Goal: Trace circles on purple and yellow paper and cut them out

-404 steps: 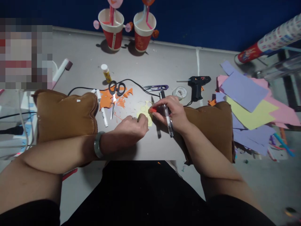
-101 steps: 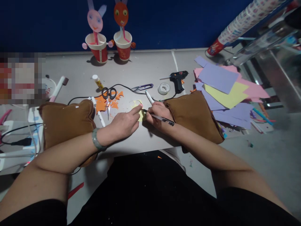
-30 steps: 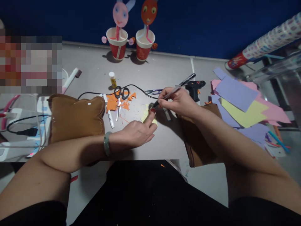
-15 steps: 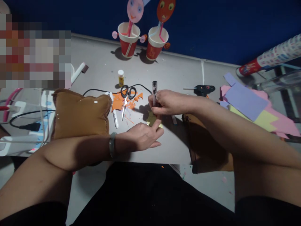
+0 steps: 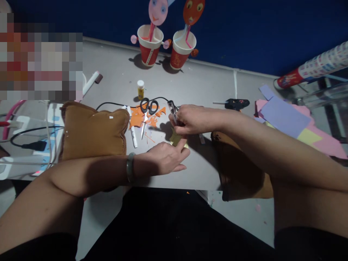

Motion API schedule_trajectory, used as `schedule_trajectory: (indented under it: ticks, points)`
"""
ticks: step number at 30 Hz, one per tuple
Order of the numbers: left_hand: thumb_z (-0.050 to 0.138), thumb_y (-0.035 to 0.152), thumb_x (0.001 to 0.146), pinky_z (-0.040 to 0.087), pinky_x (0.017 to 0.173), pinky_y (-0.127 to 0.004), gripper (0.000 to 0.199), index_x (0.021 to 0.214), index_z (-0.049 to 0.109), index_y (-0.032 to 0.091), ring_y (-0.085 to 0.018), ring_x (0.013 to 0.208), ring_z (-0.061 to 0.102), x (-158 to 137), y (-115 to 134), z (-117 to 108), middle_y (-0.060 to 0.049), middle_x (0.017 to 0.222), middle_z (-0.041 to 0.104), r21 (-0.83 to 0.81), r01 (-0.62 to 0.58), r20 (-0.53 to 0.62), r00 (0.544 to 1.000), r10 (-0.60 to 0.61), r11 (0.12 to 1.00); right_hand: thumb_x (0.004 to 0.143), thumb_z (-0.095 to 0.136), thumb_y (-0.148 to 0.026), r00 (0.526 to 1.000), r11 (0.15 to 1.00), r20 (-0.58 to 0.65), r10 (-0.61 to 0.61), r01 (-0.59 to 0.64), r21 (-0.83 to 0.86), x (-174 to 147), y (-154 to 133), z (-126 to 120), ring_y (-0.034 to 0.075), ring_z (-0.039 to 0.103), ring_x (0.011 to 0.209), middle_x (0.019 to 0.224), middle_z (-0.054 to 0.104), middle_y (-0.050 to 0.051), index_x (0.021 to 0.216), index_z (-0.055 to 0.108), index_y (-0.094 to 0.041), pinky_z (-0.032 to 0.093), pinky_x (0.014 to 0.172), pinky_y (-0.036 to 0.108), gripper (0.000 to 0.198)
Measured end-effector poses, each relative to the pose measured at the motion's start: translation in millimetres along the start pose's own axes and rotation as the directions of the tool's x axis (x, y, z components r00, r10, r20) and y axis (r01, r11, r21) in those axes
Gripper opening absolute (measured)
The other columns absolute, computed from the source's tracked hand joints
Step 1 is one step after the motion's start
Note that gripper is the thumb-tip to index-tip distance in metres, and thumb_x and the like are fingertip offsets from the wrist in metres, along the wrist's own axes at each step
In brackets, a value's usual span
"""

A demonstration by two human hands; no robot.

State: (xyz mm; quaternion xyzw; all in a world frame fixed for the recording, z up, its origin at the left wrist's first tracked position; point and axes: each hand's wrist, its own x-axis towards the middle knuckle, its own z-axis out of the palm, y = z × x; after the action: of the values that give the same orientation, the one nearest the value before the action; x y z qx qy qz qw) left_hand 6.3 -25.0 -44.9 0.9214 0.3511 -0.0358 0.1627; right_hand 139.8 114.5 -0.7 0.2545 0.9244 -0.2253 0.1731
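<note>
My right hand (image 5: pixel 187 119) is closed around a clear pen (image 5: pixel 172 110) with a dark end, which leans to the left. Below it lies a small piece of yellow paper (image 5: pixel 175 137), partly hidden by both hands; the pen's tip is out of sight. My left hand (image 5: pixel 168 157), with a bracelet at the wrist, rests palm down with its fingers stretched out, the forefinger on the yellow paper. Left of the paper, black-handled scissors (image 5: pixel 146 110) lie on orange paper scraps (image 5: pixel 136 121), beside a white marker (image 5: pixel 133 137).
Two red and white cups (image 5: pixel 149 54) with paper faces on straws stand at the back. A small yellow bottle (image 5: pixel 140 90), a glue gun (image 5: pixel 236 104) and coloured paper sheets (image 5: pixel 285 114) lie around. Brown cushioned pads (image 5: pixel 94 134) sit under or near both forearms.
The pen in my right hand has tipped over to the left from nearly upright. My left hand stays in place on the yellow paper.
</note>
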Motion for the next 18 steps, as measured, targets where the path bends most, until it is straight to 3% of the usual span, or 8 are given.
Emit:
schedule_trajectory:
  ticks: [5,9,15,18]
  points:
    - [0.044,0.06,0.102,0.048,0.057,-0.031,0.052,0.13,0.053,0.017,-0.021,0.076,0.07,0.3,-0.5,-0.6,-0.027,0.152,0.047,-0.056,0.015,0.024,1.0,-0.014,0.998,0.076,0.074,-0.02,0.998,0.992,-0.066,-0.008,0.016,0.126,3.0,5.8,5.5,0.014,0.042,0.052,0.047,0.052,0.0,0.053,0.053,-0.023,0.028,0.058,0.034,0.031]
    - [0.042,0.062,0.102,0.047,0.057,-0.031,0.055,0.132,0.051,0.017,-0.02,0.075,0.071,0.4,0.0,-2.9,-0.028,0.154,0.045,-0.055,0.022,0.045,0.999,-0.019,0.998,0.079,0.076,-0.034,0.99,0.959,-0.134,-0.033,0.07,0.276,4.0,16.5,7.8,0.014,0.046,0.055,0.052,0.056,-0.001,0.057,0.057,-0.023,0.031,0.058,0.033,0.031]
    - [0.045,0.063,0.101,0.05,0.057,-0.033,0.057,0.134,0.051,0.017,-0.023,0.078,0.073,0.7,0.9,-4.8,-0.03,0.168,0.025,-0.039,0.027,0.054,0.998,-0.025,0.999,0.083,0.07,-0.031,0.988,0.964,-0.13,-0.08,0.11,0.241,2.2,26.2,2.5,0.013,0.045,0.057,0.061,0.06,0.0,0.058,0.059,-0.022,0.032,0.059,0.032,0.028]
    - [0.047,0.063,0.1,0.05,0.058,-0.033,0.057,0.132,0.052,0.017,-0.023,0.079,0.074,1.3,0.5,-3.2,-0.032,0.168,0.023,-0.052,0.035,0.057,0.998,-0.032,0.998,0.084,0.066,-0.028,0.983,0.96,-0.169,-0.077,0.119,0.252,-3.2,29.2,1.8,0.012,0.044,0.057,0.059,0.057,-0.002,0.065,0.062,-0.021,0.032,0.061,0.031,0.02]
